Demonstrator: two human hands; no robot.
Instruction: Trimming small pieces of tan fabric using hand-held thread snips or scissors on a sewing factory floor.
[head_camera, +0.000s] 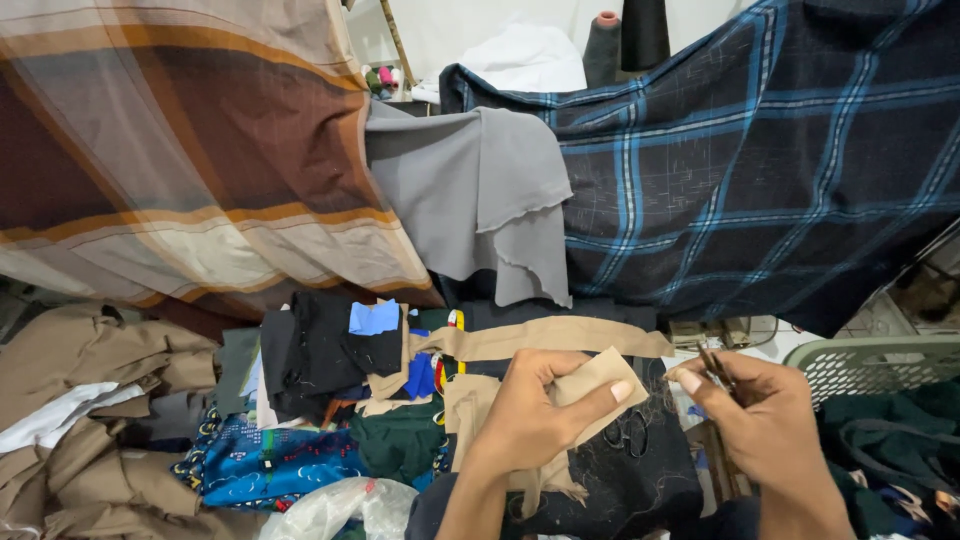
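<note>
Head view: the left hand (530, 415) pinches a tan fabric piece (590, 385) between closed thumb and fingers, over black cloth (640, 470). The right hand (755, 415), fingers closed, grips small snips (715, 370) near the green basket (870, 360).

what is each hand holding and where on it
The left hand pinches a tan fabric strip near its upper end, thumb on top. The right hand grips a small thin metal tool by its lower part; its kind is unclear.
</note>
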